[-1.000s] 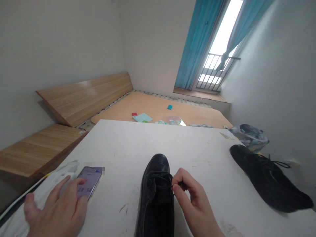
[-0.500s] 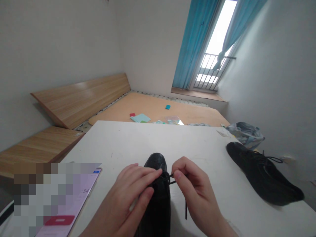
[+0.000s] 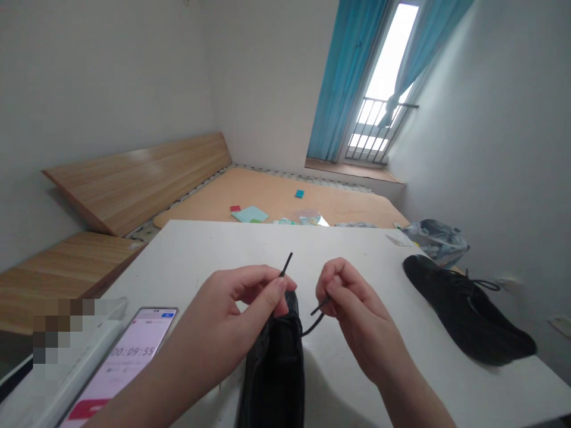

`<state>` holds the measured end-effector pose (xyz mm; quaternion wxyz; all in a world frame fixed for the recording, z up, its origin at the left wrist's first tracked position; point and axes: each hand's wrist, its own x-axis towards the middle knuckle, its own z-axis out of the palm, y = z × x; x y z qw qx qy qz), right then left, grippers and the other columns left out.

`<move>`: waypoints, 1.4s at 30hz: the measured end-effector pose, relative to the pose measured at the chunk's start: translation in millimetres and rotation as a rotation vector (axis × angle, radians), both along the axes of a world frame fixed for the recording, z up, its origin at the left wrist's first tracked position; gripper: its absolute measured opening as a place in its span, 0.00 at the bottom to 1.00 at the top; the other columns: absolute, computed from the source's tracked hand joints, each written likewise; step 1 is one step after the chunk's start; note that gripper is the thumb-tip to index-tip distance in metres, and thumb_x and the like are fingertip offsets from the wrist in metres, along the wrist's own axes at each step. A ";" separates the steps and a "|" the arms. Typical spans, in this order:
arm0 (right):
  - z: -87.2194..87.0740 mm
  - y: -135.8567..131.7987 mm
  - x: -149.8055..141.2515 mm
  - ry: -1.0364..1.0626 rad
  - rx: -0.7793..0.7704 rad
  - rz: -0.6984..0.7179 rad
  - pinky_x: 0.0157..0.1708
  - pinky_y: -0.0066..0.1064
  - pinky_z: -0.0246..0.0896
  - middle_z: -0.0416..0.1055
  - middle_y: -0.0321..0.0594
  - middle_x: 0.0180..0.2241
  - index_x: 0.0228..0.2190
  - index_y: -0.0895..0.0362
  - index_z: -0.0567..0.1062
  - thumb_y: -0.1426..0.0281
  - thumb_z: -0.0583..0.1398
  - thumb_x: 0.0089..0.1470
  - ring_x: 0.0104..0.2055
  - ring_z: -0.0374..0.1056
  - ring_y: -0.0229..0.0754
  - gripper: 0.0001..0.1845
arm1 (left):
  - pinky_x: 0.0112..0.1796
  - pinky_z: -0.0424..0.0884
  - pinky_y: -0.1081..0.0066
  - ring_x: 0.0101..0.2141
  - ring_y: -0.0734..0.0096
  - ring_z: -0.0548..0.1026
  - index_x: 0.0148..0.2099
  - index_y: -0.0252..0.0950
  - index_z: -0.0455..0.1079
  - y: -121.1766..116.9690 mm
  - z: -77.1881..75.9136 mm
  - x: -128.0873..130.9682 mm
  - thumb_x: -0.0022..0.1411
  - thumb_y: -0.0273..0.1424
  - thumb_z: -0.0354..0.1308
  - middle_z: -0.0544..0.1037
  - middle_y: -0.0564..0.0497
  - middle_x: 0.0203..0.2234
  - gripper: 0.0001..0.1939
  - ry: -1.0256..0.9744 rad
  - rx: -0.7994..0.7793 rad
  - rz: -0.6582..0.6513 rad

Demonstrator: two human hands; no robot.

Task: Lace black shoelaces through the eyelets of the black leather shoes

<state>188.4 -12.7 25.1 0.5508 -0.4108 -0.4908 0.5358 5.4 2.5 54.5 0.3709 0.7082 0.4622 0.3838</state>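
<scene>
A black leather shoe [image 3: 274, 368] stands on the white table in front of me, toe pointing away. My left hand [image 3: 252, 291] is over its toe end, thumb and fingers pinching a black shoelace [image 3: 287, 263] whose tip sticks up. To the right of the shoe, my right hand [image 3: 350, 309] pinches the other lace end [image 3: 317, 309], which runs in a curve back to the shoe's side. Part of the toe and the lacing is hidden behind my left hand. A second black shoe [image 3: 464, 309], its lace in a bow, lies at the table's right.
On the white table [image 3: 214, 249], a phone [image 3: 134, 351] showing a timer lies at the left, beside a white object [image 3: 84, 356]. A plastic bag [image 3: 439, 241] sits past the right edge. Beyond stands a bed with a light-blue booklet [image 3: 250, 214].
My left hand has lifted off the shoe's lacing and now pinches an upright lace end. My right hand has risen slightly, still holding its lace. The view has shifted a little.
</scene>
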 end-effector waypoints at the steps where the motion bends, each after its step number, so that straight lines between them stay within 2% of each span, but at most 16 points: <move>1: 0.5 0.4 -0.6 0.055 -0.004 -0.008 0.25 0.27 0.54 0.62 0.32 0.24 0.30 0.54 0.68 0.65 0.60 0.55 0.25 0.56 0.36 0.06 | 0.21 0.67 0.75 0.25 0.67 0.76 0.23 0.39 0.73 1.1 -0.7 2.4 0.62 0.41 0.52 0.79 0.53 0.21 0.19 0.003 -0.007 -0.015; 3: 3.0 0.7 -4.9 0.183 -0.019 -0.027 0.26 0.26 0.57 0.65 0.32 0.26 0.33 0.53 0.69 0.64 0.64 0.53 0.27 0.61 0.36 0.10 | 0.23 0.69 0.74 0.26 0.67 0.77 0.26 0.40 0.76 3.5 -2.1 7.6 0.61 0.39 0.53 0.80 0.53 0.22 0.16 0.006 -0.006 -0.046; 7: 3.1 2.6 -21.5 0.356 -0.071 -0.084 0.28 0.24 0.62 0.69 0.32 0.29 0.36 0.51 0.70 0.65 0.68 0.48 0.29 0.65 0.35 0.14 | 0.29 0.73 0.73 0.28 0.68 0.80 0.40 0.41 0.79 8.7 -3.6 15.5 0.60 0.34 0.57 0.83 0.55 0.28 0.10 -0.053 0.015 -0.081; 10: -4.4 4.3 -32.1 0.375 -0.056 -0.083 0.30 0.23 0.62 0.70 0.31 0.30 0.35 0.53 0.71 0.67 0.68 0.49 0.29 0.65 0.33 0.12 | 0.26 0.70 0.76 0.27 0.70 0.79 0.38 0.43 0.79 11.6 -4.5 16.6 0.61 0.33 0.57 0.82 0.57 0.26 0.09 -0.014 0.071 -0.030; 14: -12.4 4.6 -36.3 0.309 -0.006 -0.109 0.33 0.25 0.63 0.69 0.31 0.30 0.35 0.52 0.71 0.67 0.67 0.52 0.31 0.66 0.34 0.10 | 0.23 0.66 0.77 0.26 0.70 0.77 0.33 0.44 0.79 13.8 -4.2 15.1 0.61 0.34 0.57 0.81 0.58 0.24 0.09 0.091 0.151 0.010; 17: -13.9 4.2 -34.4 0.223 -0.011 -0.102 0.33 0.26 0.62 0.69 0.30 0.29 0.35 0.52 0.70 0.64 0.66 0.54 0.31 0.65 0.35 0.10 | 0.26 0.69 0.77 0.28 0.70 0.75 0.31 0.43 0.78 15.0 -2.4 14.6 0.60 0.34 0.58 0.80 0.56 0.27 0.09 0.064 0.191 0.020; 19: -14.4 3.6 -32.8 0.126 -0.013 -0.048 0.31 0.27 0.60 0.67 0.31 0.26 0.30 0.54 0.70 0.60 0.63 0.56 0.29 0.63 0.36 0.12 | 0.27 0.69 0.77 0.29 0.71 0.74 0.29 0.41 0.77 15.9 -1.4 14.3 0.59 0.32 0.58 0.78 0.55 0.28 0.09 0.034 0.202 0.009; 23: -16.9 2.1 -30.4 0.046 0.039 -0.022 0.29 0.26 0.56 0.64 0.31 0.23 0.26 0.56 0.69 0.56 0.60 0.59 0.27 0.59 0.35 0.18 | 0.26 0.68 0.77 0.29 0.72 0.73 0.26 0.40 0.77 17.6 -0.8 13.3 0.59 0.32 0.57 0.76 0.54 0.26 0.11 -0.009 0.141 -0.072; 29: -19.8 4.3 -25.5 0.129 0.003 0.009 0.31 0.26 0.56 0.64 0.30 0.23 0.25 0.56 0.70 0.57 0.62 0.58 0.27 0.60 0.34 0.17 | 0.28 0.67 0.74 0.29 0.71 0.72 0.29 0.39 0.77 16.4 1.6 13.3 0.59 0.31 0.57 0.77 0.54 0.26 0.10 -0.016 -0.007 -0.116; 32: -19.5 3.0 -21.5 0.102 0.001 0.044 0.35 0.28 0.57 0.65 0.32 0.26 0.28 0.54 0.71 0.57 0.62 0.58 0.31 0.61 0.37 0.15 | 0.29 0.66 0.74 0.30 0.71 0.72 0.29 0.39 0.76 14.9 1.5 13.9 0.59 0.32 0.58 0.76 0.55 0.26 0.08 -0.046 -0.049 -0.130; 34: -17.6 -0.2 -17.8 0.012 0.040 0.131 0.39 0.30 0.58 0.67 0.35 0.29 0.30 0.54 0.73 0.56 0.58 0.62 0.35 0.63 0.39 0.15 | 0.31 0.67 0.74 0.31 0.72 0.72 0.30 0.39 0.76 13.5 1.1 13.9 0.58 0.32 0.59 0.75 0.55 0.28 0.07 -0.061 0.004 -0.112; 36: -14.8 -4.7 -13.3 -0.106 0.073 0.309 0.39 0.32 0.58 0.67 0.37 0.29 0.29 0.55 0.73 0.55 0.52 0.65 0.36 0.63 0.40 0.21 | 0.35 0.67 0.73 0.33 0.72 0.72 0.29 0.40 0.76 12.2 1.2 12.7 0.59 0.32 0.59 0.73 0.55 0.31 0.07 -0.058 0.092 -0.095; 38: -12.6 -9.5 -8.7 -0.222 0.094 0.409 0.35 0.30 0.57 0.64 0.36 0.27 0.26 0.56 0.70 0.56 0.49 0.67 0.32 0.61 0.39 0.24 | 0.40 0.67 0.72 0.36 0.71 0.73 0.31 0.40 0.75 12.6 1.1 9.7 0.63 0.32 0.56 0.74 0.55 0.33 0.09 -0.001 0.141 -0.124; 40: -13.1 -14.3 -5.6 -0.337 0.115 0.346 0.32 0.29 0.53 0.62 0.35 0.26 0.25 0.55 0.66 0.57 0.49 0.67 0.31 0.58 0.38 0.22 | 0.43 0.67 0.69 0.39 0.69 0.74 0.37 0.41 0.75 15.2 -1.0 5.3 0.67 0.31 0.49 0.77 0.54 0.35 0.12 0.151 0.148 -0.160; 42: -17.3 -19.3 -5.4 -0.425 0.116 0.270 0.32 0.29 0.51 0.61 0.34 0.27 0.26 0.55 0.64 0.57 0.49 0.67 0.31 0.57 0.38 0.21 | 0.42 0.67 0.66 0.40 0.65 0.74 0.40 0.41 0.74 19.0 -7.0 0.5 0.66 0.28 0.46 0.78 0.53 0.36 0.14 0.404 0.122 -0.178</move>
